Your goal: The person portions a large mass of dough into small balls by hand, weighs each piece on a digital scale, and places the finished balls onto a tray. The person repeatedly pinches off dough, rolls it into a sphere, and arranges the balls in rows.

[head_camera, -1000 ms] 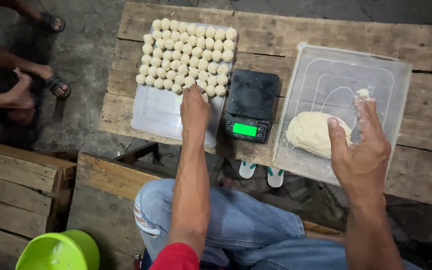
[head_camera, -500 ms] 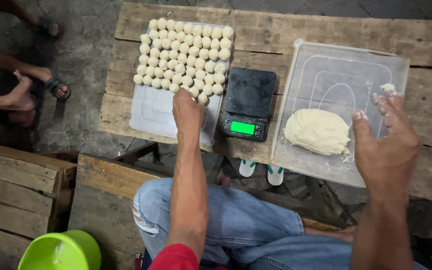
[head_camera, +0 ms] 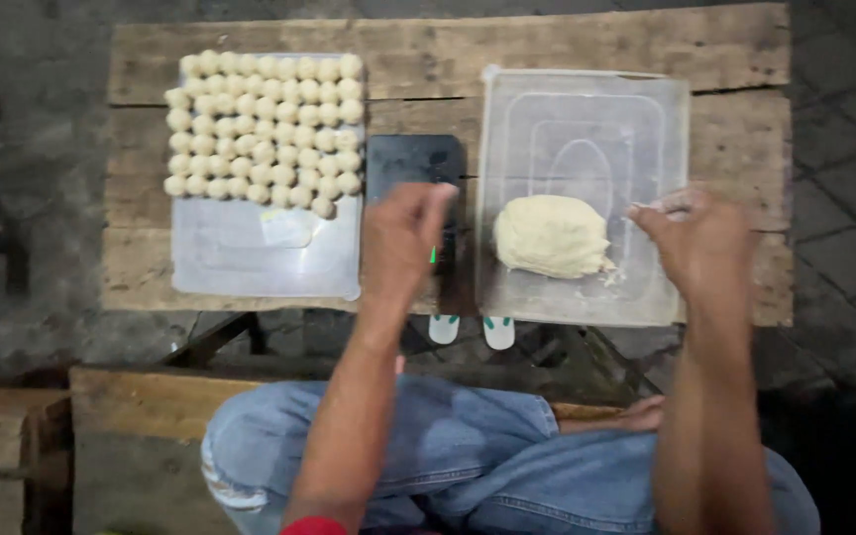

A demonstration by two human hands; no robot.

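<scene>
On the left we see rows of dough balls point(head_camera: 264, 127) on a clear lid point(head_camera: 267, 258). Our left hand point(head_camera: 403, 241) hovers over the black scale point(head_camera: 415, 183), fingers curled, gripping nothing we can make out. The dough lump point(head_camera: 550, 236) lies in the tub point(head_camera: 587, 129); our right hand point(head_camera: 695, 243) pinches a small dough bit point(head_camera: 668, 205) just beside it.

Cream dough lump point(head_camera: 551, 236), black scale point(head_camera: 416, 168) (green display), blue jeans point(head_camera: 468, 446).
</scene>
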